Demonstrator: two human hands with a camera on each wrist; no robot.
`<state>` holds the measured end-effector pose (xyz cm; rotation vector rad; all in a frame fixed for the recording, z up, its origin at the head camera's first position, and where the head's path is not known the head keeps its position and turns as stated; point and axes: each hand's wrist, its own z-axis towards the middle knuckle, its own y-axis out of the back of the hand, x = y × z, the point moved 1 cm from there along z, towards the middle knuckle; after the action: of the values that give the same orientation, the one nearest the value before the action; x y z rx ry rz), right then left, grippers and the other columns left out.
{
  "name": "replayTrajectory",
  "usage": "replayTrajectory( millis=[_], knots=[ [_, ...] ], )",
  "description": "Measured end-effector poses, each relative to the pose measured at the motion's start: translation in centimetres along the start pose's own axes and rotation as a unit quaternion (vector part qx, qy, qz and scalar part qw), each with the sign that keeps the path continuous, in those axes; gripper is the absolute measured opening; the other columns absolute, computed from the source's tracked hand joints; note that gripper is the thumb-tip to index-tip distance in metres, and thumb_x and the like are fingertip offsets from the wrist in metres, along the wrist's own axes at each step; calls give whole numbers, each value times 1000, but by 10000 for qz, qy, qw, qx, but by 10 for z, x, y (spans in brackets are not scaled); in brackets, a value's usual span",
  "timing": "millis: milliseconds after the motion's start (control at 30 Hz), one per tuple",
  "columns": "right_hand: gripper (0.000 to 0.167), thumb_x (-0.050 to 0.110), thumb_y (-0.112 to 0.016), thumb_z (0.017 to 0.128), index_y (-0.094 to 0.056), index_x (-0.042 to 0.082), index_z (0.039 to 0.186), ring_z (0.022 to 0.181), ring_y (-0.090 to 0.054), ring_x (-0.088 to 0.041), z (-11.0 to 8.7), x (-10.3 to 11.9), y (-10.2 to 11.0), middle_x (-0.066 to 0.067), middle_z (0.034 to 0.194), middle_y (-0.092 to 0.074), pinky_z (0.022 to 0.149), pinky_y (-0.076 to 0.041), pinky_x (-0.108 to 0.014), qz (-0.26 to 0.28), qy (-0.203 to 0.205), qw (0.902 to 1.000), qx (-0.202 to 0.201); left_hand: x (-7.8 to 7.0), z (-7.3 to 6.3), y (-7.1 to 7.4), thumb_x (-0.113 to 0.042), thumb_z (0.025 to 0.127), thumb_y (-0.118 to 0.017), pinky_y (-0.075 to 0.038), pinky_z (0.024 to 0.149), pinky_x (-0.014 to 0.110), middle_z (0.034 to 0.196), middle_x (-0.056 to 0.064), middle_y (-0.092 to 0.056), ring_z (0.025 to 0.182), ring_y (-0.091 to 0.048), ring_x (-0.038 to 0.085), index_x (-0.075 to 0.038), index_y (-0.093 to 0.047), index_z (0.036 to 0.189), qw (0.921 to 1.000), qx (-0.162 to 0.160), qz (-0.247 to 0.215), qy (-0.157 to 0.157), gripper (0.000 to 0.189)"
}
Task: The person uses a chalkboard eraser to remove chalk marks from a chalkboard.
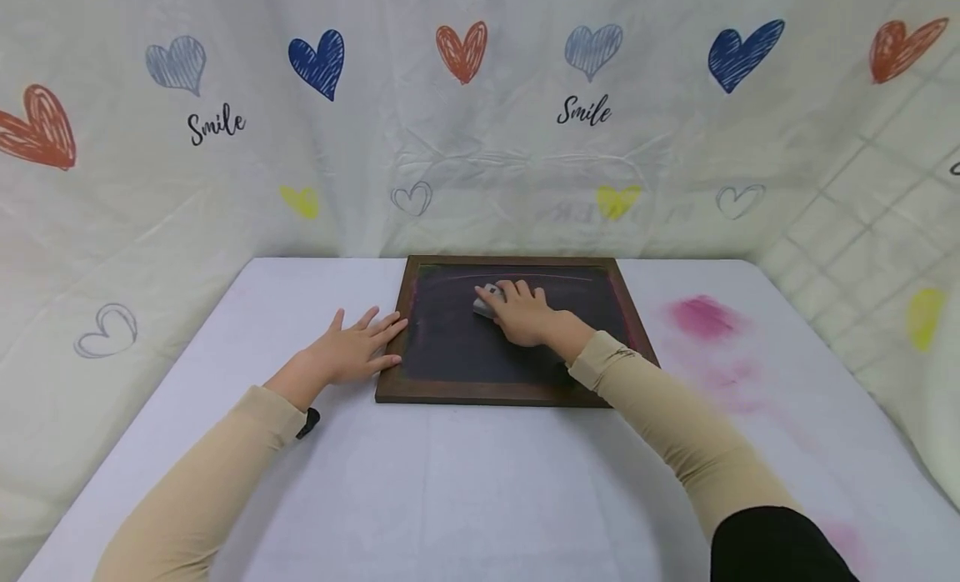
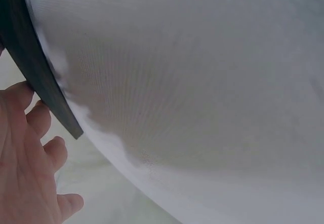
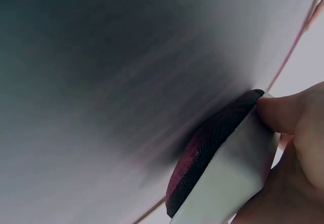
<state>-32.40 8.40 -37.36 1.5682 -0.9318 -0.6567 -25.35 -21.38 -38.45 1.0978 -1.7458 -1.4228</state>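
A small chalkboard (image 1: 465, 353) in a brown wooden frame (image 1: 495, 393) lies on the table. My right hand (image 1: 525, 317) grips a board eraser (image 1: 483, 307) over its upper middle. In the right wrist view, thumb and fingers hold the eraser's pale body (image 3: 233, 173), its dark, pink-stained felt (image 3: 212, 140) facing the board. A thin, faint chalk line (image 1: 555, 278) runs near the top edge. With fingers spread, my left hand (image 1: 352, 348) touches the frame's left side; the left wrist view shows its fingertips against the dark frame edge (image 2: 43, 72).
White cloth covers the table (image 1: 480, 490). Pink powder smudges (image 1: 705, 317) mark it right of the board. Behind and at both sides hangs a pale curtain (image 1: 510, 165) printed with hearts and words.
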Motion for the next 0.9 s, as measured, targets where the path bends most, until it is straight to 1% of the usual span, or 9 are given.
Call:
replayTrajectory(
  millis=[100,167,233,300,400,567,833,900],
  knots=[
    [62,26,-42,112,-12,25,167,145,-24,-40,10,19,1,-18,166,-16,106,-29,-56,-11,181,9998,48,0,-1,0,-52,108,-43,-4,113,76,170,9,-18,155,-11,38,-14,-23,165,10000,-20,-7,20,71],
    [63,27,-42,112,-12,26,167,146,-24,-39,15,26,2,-17,166,-16,106,-28,-55,-14,198,9998,68,1,0,-1,-52,108,-43,-4,114,76,170,8,-18,155,-11,38,-15,-23,165,10000,-34,-6,22,71],
    [62,28,-42,113,-11,27,167,146,-24,-38,20,26,1,-16,165,-18,107,-28,-54,-6,158,9999,23,1,0,-1,-52,108,-43,-4,114,75,171,8,-17,155,-10,38,-15,-22,166,10000,-25,5,26,72],
    [62,27,-42,113,-12,26,167,146,-24,-38,24,22,1,-16,165,-18,107,-28,-55,64,78,9999,-38,2,0,-1,-52,108,-44,-4,114,76,171,8,-17,156,-10,38,-15,-21,166,10000,-4,10,17,72],
    [62,26,-42,113,-12,24,167,147,-22,-40,25,7,2,-17,166,-17,110,-27,-57,240,-98,9996,-126,2,1,-1,-52,108,-44,-3,114,75,171,8,-16,156,-9,37,-15,-20,166,10000,16,29,6,72],
    [62,24,-40,113,-11,22,167,149,-18,-42,19,-26,6,-19,166,-13,112,-23,-60,435,-564,9973,-163,1,2,0,-52,108,-43,-4,114,76,171,8,-16,156,-10,37,-15,-21,166,10000,-28,51,-18,72],
    [62,21,-40,113,-11,16,167,148,-15,-48,1,-74,6,-26,164,-12,112,-20,-66,594,-1182,9908,-291,2,1,-1,-53,108,-43,-4,113,76,171,8,-17,155,-11,38,-15,-22,166,10000,-22,54,-7,72],
    [61,20,-39,112,-11,14,167,147,-14,-50,-2,-85,4,-28,163,-12,111,-20,-67,594,-1420,9875,-343,2,1,-2,-53,108,-42,-4,113,76,171,8,-17,155,-11,38,-15,-21,166,10000,-24,43,-10,72]
  ],
)
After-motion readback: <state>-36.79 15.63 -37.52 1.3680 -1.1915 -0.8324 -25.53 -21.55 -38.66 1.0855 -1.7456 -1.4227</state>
